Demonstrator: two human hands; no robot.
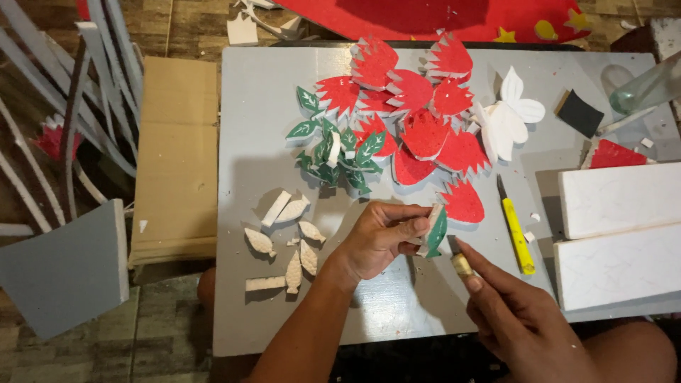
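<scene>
My left hand pinches a small foam leaf, part green and part white, above the grey board. My right hand grips a thin paintbrush whose tip touches the leaf's lower edge. Several unpainted white foam leaves lie to the left of my left hand. Painted green leaves and red jagged foam petals are piled further back on the board.
A yellow utility knife lies right of the hands. Two white foam blocks sit at the right edge. A white foam butterfly, a black sponge, a glass bottle, cardboard and a grey panel surround the board.
</scene>
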